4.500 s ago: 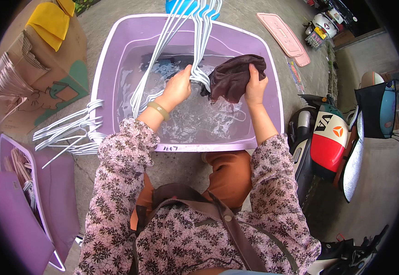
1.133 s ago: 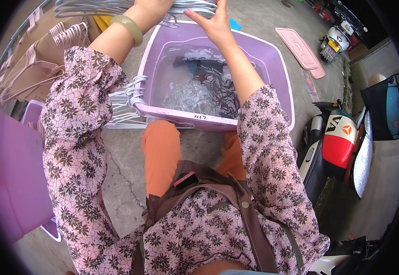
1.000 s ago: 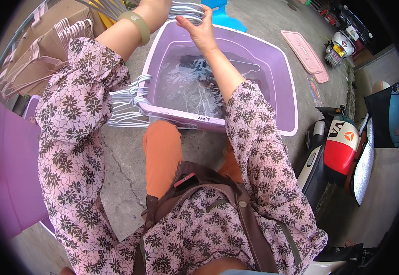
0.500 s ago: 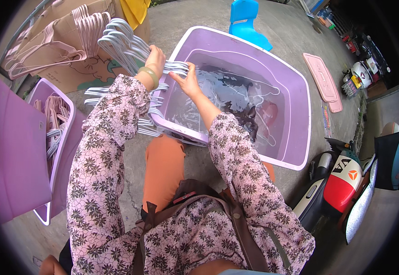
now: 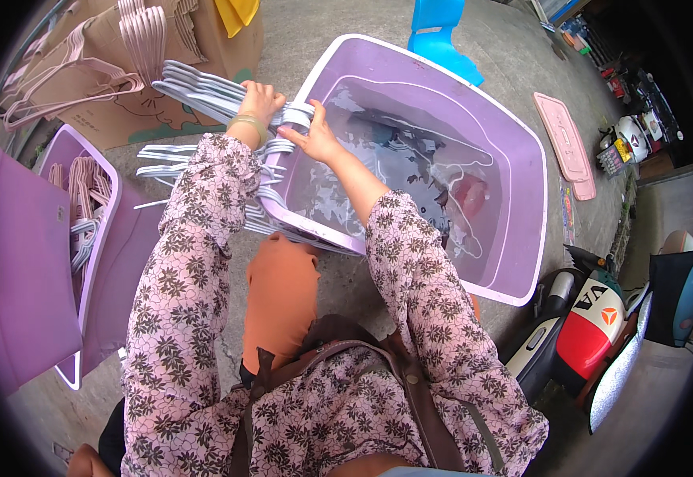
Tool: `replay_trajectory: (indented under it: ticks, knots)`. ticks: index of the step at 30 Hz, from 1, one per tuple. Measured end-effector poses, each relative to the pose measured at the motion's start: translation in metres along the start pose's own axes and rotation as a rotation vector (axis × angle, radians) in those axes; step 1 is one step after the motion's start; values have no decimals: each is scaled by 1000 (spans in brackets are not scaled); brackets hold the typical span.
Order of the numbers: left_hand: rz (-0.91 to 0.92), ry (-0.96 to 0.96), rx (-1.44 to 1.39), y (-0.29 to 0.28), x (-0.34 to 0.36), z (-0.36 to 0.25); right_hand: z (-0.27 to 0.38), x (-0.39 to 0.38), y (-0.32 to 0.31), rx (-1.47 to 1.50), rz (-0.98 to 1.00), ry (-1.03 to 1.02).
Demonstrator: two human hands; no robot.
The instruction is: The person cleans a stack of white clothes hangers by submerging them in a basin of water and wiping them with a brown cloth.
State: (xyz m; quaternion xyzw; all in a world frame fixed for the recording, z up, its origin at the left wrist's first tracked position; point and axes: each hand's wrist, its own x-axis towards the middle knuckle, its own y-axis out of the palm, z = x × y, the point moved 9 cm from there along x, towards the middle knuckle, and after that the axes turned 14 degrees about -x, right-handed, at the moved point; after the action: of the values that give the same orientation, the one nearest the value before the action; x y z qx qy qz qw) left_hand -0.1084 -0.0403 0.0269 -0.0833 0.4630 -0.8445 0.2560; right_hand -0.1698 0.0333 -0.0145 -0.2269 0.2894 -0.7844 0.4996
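A bundle of pale blue-grey clothes hangers (image 5: 203, 94) lies across the left edge of the purple tub (image 5: 517, 199). My left hand (image 5: 260, 103) is wrapped around its middle. At the bundle's right end, my right hand (image 5: 314, 137) closes thumb and fingers on the stacked hangers. Beneath my left wrist, more pale hangers (image 5: 163, 153) hang over the tub's left rim. Inside the tub, cloudy water holds a white wire-like hanger (image 5: 469, 161), dark shapes and a reddish piece (image 5: 469, 193) that I cannot make out.
Pink hangers (image 5: 143, 44) hang at a cardboard box (image 5: 187, 131) on the far left. A second purple bin (image 5: 112, 215) with hangers stands at left. A blue chair (image 5: 442, 48) is behind the tub. A pink lid (image 5: 561, 139) and a red-and-white scooter (image 5: 589, 326) are at right.
The hanger bundle has dropped from a steep slant to a flatter one, and its hangers lie closer together. Both hands keep their hold, shifted slightly left.
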Motion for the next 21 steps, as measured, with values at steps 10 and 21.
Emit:
replay_trajectory:
  ticks: [10,21]
  knots:
    - [0,-18,-132,45,-6,-11,6,2,1,162,17,123]
    - [59,89,-289,41,-14,-12,15,-13,19,62,95,-64]
